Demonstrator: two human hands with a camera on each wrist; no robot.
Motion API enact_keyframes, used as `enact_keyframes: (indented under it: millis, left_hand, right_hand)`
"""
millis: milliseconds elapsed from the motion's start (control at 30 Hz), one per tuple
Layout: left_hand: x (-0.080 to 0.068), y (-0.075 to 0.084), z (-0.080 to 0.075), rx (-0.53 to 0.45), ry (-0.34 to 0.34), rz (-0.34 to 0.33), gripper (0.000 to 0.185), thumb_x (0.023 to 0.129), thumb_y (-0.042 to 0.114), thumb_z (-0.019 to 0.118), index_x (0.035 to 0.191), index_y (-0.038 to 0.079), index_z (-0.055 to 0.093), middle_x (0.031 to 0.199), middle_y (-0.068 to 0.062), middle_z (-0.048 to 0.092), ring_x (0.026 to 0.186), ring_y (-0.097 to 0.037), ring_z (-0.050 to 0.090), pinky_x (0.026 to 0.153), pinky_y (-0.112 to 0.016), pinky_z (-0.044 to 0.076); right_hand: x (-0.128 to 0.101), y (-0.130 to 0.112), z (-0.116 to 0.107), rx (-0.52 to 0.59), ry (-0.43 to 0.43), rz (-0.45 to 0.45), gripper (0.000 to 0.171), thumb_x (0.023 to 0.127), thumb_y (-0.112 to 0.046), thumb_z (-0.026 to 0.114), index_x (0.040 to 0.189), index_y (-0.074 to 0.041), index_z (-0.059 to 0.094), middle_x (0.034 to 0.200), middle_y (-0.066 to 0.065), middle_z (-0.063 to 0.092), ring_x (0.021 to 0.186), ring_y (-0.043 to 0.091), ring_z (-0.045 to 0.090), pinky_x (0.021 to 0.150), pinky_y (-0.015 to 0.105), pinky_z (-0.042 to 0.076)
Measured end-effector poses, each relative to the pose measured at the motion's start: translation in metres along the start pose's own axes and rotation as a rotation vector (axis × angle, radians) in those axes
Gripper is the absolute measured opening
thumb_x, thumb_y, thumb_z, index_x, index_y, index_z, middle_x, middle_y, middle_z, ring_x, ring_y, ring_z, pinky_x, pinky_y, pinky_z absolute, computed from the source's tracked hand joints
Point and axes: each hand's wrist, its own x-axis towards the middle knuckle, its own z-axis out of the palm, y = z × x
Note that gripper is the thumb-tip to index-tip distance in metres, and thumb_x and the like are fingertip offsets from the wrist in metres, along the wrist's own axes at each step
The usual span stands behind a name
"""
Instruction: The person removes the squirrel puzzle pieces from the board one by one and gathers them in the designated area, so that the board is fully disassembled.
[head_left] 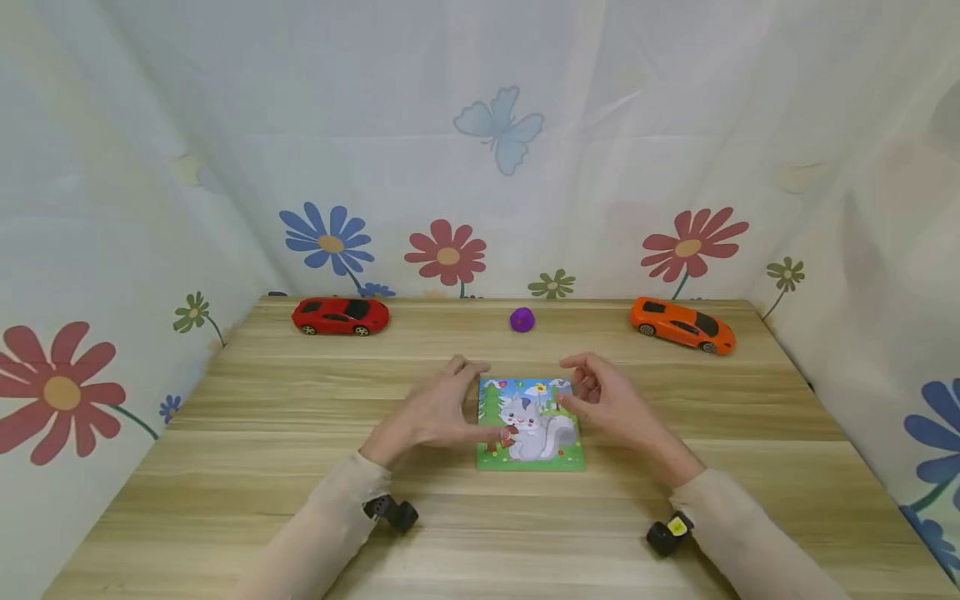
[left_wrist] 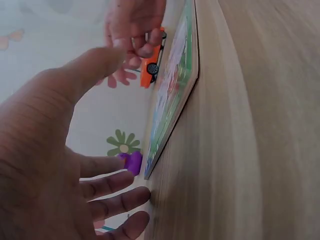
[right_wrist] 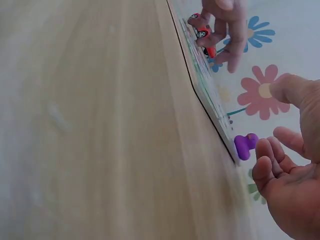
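At the centre of the head view, a squirrel puzzle board (head_left: pixel 531 423) lies flat on the wooden bench (head_left: pixel 262 433). The left hand (head_left: pixel 435 408) rests relaxed at its left edge, thumb on the picture. The right hand (head_left: pixel 607 400) hovers at the right edge, fingers loosely curled, grasping nothing.

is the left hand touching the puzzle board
Touching. In the head view the left hand lies at the left edge of the puzzle board, and its thumb tip rests on the picture. The left wrist view does not show this contact clearly.
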Motion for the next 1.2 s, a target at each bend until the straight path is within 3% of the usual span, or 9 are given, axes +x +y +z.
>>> enact_keyframes:
  millis: [133, 333, 700, 1200]
  left_hand:
    - [0.000, -0.004, 0.001, -0.035, -0.066, 0.041, 0.118, 0.076, 0.075, 0.091, 0.167, 0.012, 0.048, 0.154, -0.008, 0.052, 0.131, -0.028, 0.060, 0.113, -0.055, 0.056]
    - [-0.002, -0.012, 0.002, -0.060, -0.112, 0.083, 0.124, 0.067, 0.062, 0.104, 0.166, 0.010, 0.050, 0.148, -0.008, 0.049, 0.128, -0.025, 0.057, 0.115, -0.048, 0.054]
    - [-0.001, -0.011, 0.006, -0.076, -0.107, 0.083, 0.130, 0.061, 0.057, 0.109, 0.166, 0.009, 0.048, 0.147, -0.011, 0.047, 0.131, -0.027, 0.056, 0.118, -0.050, 0.053]
    - [-0.001, -0.012, 0.006, -0.085, -0.106, 0.064, 0.133, 0.060, 0.060, 0.109, 0.166, 0.011, 0.046, 0.147, -0.011, 0.046, 0.134, -0.028, 0.055, 0.120, -0.050, 0.051]
  right_hand:
    - [0.001, 0.009, 0.000, 0.035, -0.034, 0.047, 0.047, 0.098, -0.022, 0.088, 0.134, -0.002, 0.066, 0.108, 0.013, 0.064, 0.092, 0.025, 0.057, 0.076, 0.024, 0.050]
    - [0.006, 0.019, 0.000, 0.021, -0.077, 0.097, 0.049, 0.093, -0.027, 0.092, 0.127, -0.004, 0.065, 0.107, 0.011, 0.064, 0.092, 0.023, 0.057, 0.076, 0.025, 0.050]
    - [0.013, 0.016, -0.001, -0.076, -0.134, 0.119, 0.051, 0.090, -0.038, 0.096, 0.121, -0.010, 0.066, 0.103, 0.007, 0.064, 0.090, 0.022, 0.056, 0.076, 0.028, 0.050]
    - [0.022, 0.014, -0.003, -0.130, -0.165, 0.133, 0.053, 0.085, -0.035, 0.100, 0.120, -0.011, 0.067, 0.094, 0.005, 0.062, 0.086, 0.020, 0.055, 0.073, 0.031, 0.048]
